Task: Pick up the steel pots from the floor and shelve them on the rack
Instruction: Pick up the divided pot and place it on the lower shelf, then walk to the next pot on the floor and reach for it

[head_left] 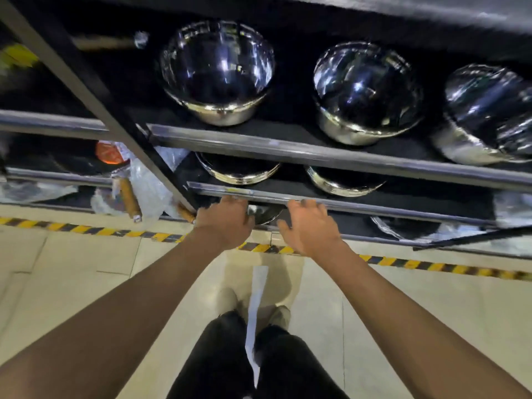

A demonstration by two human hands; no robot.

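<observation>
I see my left hand (pixel 227 218) gripping a steel pot (pixel 263 214) on the rack's (pixel 331 156) lowest shelf; my right hand (pixel 309 226) spread loose beside it; other shelved pots (pixel 216 70) look empty.

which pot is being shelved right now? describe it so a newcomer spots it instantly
Start at the black rack and drop to its lowest shelf, just above the striped floor tape. The pot sits between the two hands, left and right. Unlike the pots above, it is mostly hidden.
</observation>
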